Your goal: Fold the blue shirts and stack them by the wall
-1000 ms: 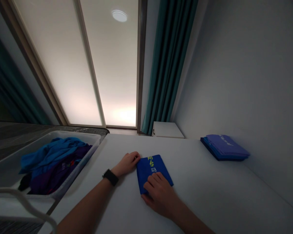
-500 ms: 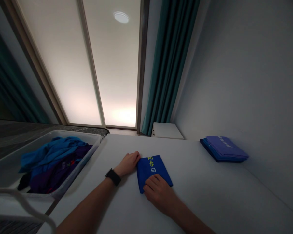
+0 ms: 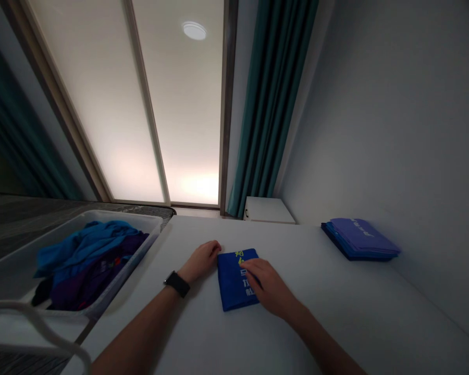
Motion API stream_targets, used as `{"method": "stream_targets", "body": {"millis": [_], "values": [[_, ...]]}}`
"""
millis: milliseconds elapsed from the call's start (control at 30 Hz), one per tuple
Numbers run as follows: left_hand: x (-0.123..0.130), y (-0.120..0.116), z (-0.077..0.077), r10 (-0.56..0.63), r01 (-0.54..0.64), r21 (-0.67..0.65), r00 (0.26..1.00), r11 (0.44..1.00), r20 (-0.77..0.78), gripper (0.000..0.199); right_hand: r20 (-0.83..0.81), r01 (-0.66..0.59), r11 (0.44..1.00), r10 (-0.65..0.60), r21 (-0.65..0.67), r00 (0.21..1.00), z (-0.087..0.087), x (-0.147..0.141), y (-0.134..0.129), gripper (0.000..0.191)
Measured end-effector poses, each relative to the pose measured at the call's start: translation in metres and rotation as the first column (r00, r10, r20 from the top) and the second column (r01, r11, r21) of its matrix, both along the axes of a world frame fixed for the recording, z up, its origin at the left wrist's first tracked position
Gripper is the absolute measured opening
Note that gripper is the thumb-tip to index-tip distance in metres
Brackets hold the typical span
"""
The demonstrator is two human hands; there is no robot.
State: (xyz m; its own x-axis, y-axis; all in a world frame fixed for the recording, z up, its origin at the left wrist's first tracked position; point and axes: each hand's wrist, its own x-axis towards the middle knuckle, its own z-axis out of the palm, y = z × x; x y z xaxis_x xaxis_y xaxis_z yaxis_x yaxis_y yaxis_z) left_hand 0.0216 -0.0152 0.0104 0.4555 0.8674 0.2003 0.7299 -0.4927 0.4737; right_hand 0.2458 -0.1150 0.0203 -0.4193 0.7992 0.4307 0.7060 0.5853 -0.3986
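Note:
A folded blue garment (image 3: 234,284) with yellow and white lettering lies flat on the white table in front of me. My left hand (image 3: 202,262), a black watch on its wrist, rests by the garment's upper left corner with its fingers curled together and nothing visible in them. Over the garment's right side is my right hand (image 3: 271,286), fingers stretched out and thumb apart, covering part of the lettering. Whether its fingertips press on the cloth, I cannot tell.
A stack of folded purple and blue garments (image 3: 361,240) sits at the right by the wall. To the left, a translucent plastic bin (image 3: 156,224) holds crumpled blue and purple clothes (image 3: 89,255). A small white cabinet (image 3: 269,208) stands beyond the white table (image 3: 203,344).
My right hand has moved from the garment's lower edge up and to the right, its fingers straightening. My left hand has shifted slightly left, off the corner. More lettering shows now.

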Motion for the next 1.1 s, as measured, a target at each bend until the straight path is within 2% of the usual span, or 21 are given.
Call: {"method": "stream_targets", "body": {"millis": [100, 167, 233, 333, 467, 700, 867, 967, 1100], "values": [[0.009, -0.019, 0.009, 0.085, -0.067, 0.220, 0.994, 0.973, -0.071, 0.033, 0.072, 0.064, 0.998, -0.063, -0.010, 0.995, 0.001, 0.012, 0.021, 0.037], [0.022, -0.038, 0.010, 0.053, -0.001, 0.331, 0.987, 0.944, -0.149, 0.040, 0.131, 0.062, 0.998, -0.060, -0.012, 0.990, -0.005, 0.015, 0.031, 0.041], [0.036, -0.057, 0.004, -0.005, 0.084, 0.367, 0.977, 0.926, -0.211, 0.050, 0.200, 0.060, 0.998, -0.053, -0.030, 0.978, -0.015, 0.013, 0.035, 0.045], [0.046, -0.073, -0.013, -0.021, 0.119, 0.318, 0.955, 0.941, -0.297, 0.060, 0.301, 0.080, 0.992, -0.048, -0.094, 0.952, -0.028, 0.005, 0.033, 0.049], [0.037, -0.074, -0.029, -0.011, 0.107, 0.267, 0.941, 0.958, -0.339, 0.064, 0.368, 0.136, 0.978, -0.070, -0.157, 0.927, -0.035, -0.004, 0.025, 0.052], [0.017, -0.067, -0.022, -0.129, 0.216, 0.220, 0.927, 0.951, -0.353, 0.068, 0.359, 0.199, 0.958, -0.116, -0.205, 0.926, -0.035, -0.016, 0.018, 0.060], [0.005, -0.055, -0.018, -0.232, 0.309, 0.169, 0.902, 0.936, -0.365, 0.069, 0.325, 0.233, 0.934, -0.140, -0.270, 0.935, -0.033, -0.014, 0.018, 0.058], [0.000, -0.050, -0.015, -0.260, 0.328, 0.148, 0.899, 0.933, -0.353, 0.070, 0.316, 0.245, 0.917, -0.142, -0.315, 0.938, -0.030, -0.007, 0.020, 0.059], [0.003, -0.053, -0.013, -0.271, 0.330, 0.121, 0.898, 0.936, -0.347, 0.070, 0.352, 0.280, 0.908, -0.164, -0.311, 0.922, -0.027, -0.005, 0.018, 0.064]]}}
